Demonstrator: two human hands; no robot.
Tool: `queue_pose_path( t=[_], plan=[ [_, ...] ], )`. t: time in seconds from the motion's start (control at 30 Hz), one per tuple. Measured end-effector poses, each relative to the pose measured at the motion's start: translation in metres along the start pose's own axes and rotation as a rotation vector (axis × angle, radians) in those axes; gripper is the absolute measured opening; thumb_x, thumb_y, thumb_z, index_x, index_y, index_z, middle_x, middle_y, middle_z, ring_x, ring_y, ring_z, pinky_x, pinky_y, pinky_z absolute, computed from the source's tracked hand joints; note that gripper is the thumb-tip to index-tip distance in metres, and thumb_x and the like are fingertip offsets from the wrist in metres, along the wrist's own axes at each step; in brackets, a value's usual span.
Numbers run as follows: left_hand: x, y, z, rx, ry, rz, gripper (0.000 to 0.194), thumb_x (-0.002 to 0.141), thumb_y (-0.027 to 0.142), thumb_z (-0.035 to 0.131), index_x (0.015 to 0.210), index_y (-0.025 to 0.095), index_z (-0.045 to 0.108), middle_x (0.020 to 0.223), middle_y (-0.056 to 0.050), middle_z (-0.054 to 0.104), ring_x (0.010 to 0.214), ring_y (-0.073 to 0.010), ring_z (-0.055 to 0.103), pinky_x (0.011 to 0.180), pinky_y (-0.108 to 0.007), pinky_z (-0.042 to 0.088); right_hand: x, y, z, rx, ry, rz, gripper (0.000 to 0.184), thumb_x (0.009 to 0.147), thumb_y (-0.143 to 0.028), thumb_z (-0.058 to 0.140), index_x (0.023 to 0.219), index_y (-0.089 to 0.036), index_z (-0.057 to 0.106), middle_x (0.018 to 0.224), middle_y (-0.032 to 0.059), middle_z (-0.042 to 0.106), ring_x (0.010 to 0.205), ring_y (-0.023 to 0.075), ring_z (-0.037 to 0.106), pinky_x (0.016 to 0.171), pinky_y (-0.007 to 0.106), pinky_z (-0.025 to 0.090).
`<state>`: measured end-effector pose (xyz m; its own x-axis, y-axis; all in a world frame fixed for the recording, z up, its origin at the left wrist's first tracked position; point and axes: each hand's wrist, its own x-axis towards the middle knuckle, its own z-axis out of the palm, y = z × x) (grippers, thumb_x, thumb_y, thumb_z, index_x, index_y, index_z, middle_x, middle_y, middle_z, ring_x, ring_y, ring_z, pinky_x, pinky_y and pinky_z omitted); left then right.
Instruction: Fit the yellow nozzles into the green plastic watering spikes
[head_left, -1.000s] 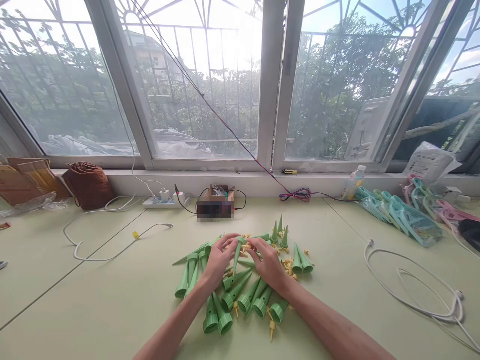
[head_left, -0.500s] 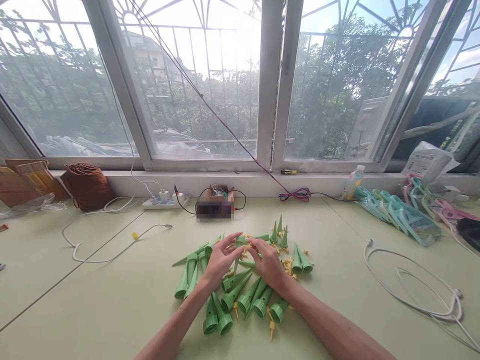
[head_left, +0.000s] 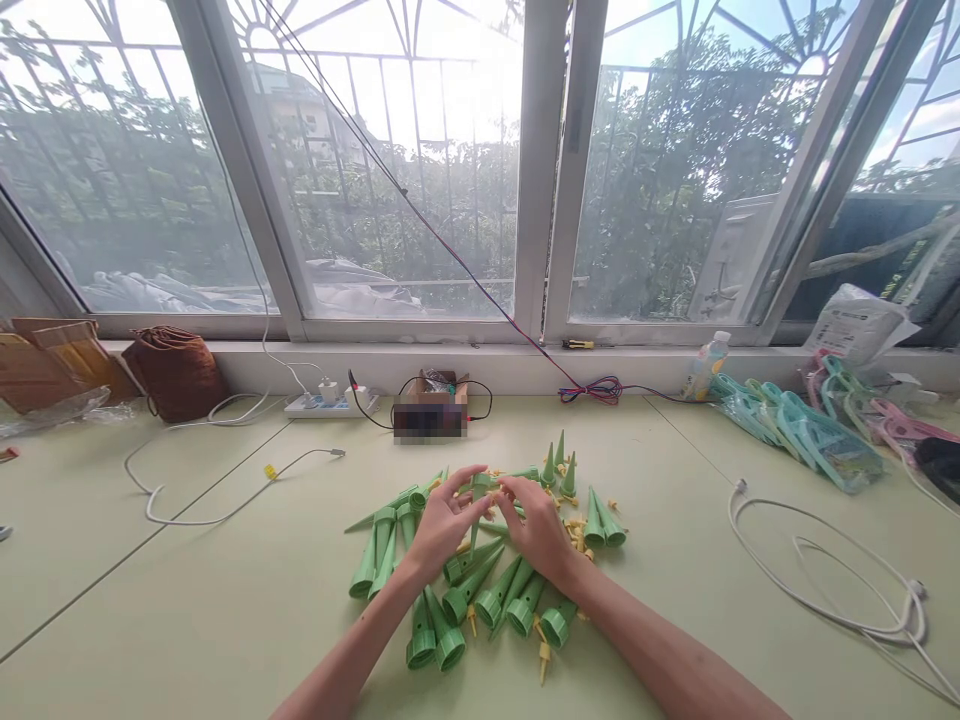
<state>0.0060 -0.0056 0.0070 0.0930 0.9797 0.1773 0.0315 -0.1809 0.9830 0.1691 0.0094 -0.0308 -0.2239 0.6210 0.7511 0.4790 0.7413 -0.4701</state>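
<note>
A heap of green plastic cone spikes [head_left: 457,600] lies on the pale green table [head_left: 225,600], mixed with small yellow plastic pieces [head_left: 576,530]. Both my hands meet over the middle of the heap. My left hand [head_left: 442,522] and my right hand [head_left: 534,528] pinch one green cone [head_left: 478,497] between their fingertips, its tip pointing down toward me. A small yellow piece sits at the cone's wide end, between my fingers. Several cones stand upright just behind my right hand.
A white cable [head_left: 825,560] coils at the right and another white cable [head_left: 210,490] at the left. A power strip [head_left: 330,403], a small box [head_left: 431,410], a brown bag [head_left: 176,370], a bottle [head_left: 705,365] and teal and pink hangers [head_left: 810,430] line the windowsill side.
My left fingers have spread a little and shifted on the cone. The cone and my right hand stay in nearly the same place.
</note>
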Motion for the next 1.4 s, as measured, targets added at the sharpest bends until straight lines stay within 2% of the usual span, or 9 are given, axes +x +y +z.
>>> queue_pose_path(
  t=[0.17,0.4,0.67,0.8,1.2,1.4],
  plan=[
    [0.0006,-0.0001,-0.0007,-0.022,0.031,-0.019,0.054,0.070,0.039,0.079,0.118,0.019,0.065,0.109,-0.009,0.068,0.080,-0.0192,0.069,0.074,-0.029,0.056,0.0019,-0.0044,-0.0020,0.040,-0.012,-0.015,0.020,0.095,-0.016,0.053,0.113,-0.020,0.059,0.103,0.0095,0.065,0.095,0.0239,0.064,0.082,0.037,0.054],
    [0.0014,-0.0020,0.0001,-0.027,0.000,-0.006,0.052,0.073,0.038,0.077,0.118,0.018,0.063,0.096,-0.007,0.070,0.076,-0.0196,0.070,0.071,-0.030,0.056,0.0003,0.0002,0.0014,0.055,-0.018,-0.009,0.022,0.097,-0.014,0.048,0.115,-0.020,0.058,0.101,0.0088,0.066,0.094,0.0235,0.064,0.082,0.037,0.054],
    [0.0011,-0.0031,0.0004,-0.003,-0.025,0.005,0.048,0.076,0.039,0.075,0.118,0.019,0.062,0.117,-0.009,0.065,0.081,-0.0192,0.070,0.075,-0.031,0.057,-0.0014,0.0024,0.0025,0.018,-0.018,0.007,0.022,0.099,-0.021,0.045,0.116,-0.018,0.059,0.099,0.0101,0.069,0.091,0.0244,0.065,0.081,0.039,0.054],
    [0.0022,-0.0042,-0.0009,0.023,-0.015,0.007,0.049,0.076,0.039,0.075,0.119,0.020,0.061,0.118,-0.009,0.064,0.081,-0.0182,0.069,0.075,-0.030,0.056,0.0002,-0.0021,-0.0004,0.025,-0.045,0.011,0.020,0.096,-0.020,0.051,0.115,-0.018,0.058,0.101,0.0103,0.066,0.092,0.0247,0.063,0.081,0.039,0.053],
    [0.0034,-0.0086,-0.0006,0.060,-0.030,0.053,0.049,0.078,0.043,0.073,0.119,0.018,0.062,0.124,-0.010,0.063,0.083,-0.0192,0.068,0.078,-0.034,0.059,-0.0012,0.0028,0.0032,0.023,-0.041,0.005,0.023,0.099,-0.018,0.044,0.116,-0.017,0.058,0.105,0.0116,0.069,0.097,0.0251,0.065,0.084,0.039,0.053],
    [0.0029,-0.0078,-0.0009,0.082,-0.025,0.062,0.048,0.079,0.041,0.072,0.120,0.019,0.062,0.121,-0.010,0.064,0.086,-0.0195,0.069,0.079,-0.034,0.058,-0.0004,-0.0008,0.0012,0.017,-0.054,0.023,0.021,0.098,-0.021,0.048,0.116,-0.017,0.058,0.099,0.0102,0.068,0.091,0.0243,0.065,0.081,0.038,0.054]
  ],
)
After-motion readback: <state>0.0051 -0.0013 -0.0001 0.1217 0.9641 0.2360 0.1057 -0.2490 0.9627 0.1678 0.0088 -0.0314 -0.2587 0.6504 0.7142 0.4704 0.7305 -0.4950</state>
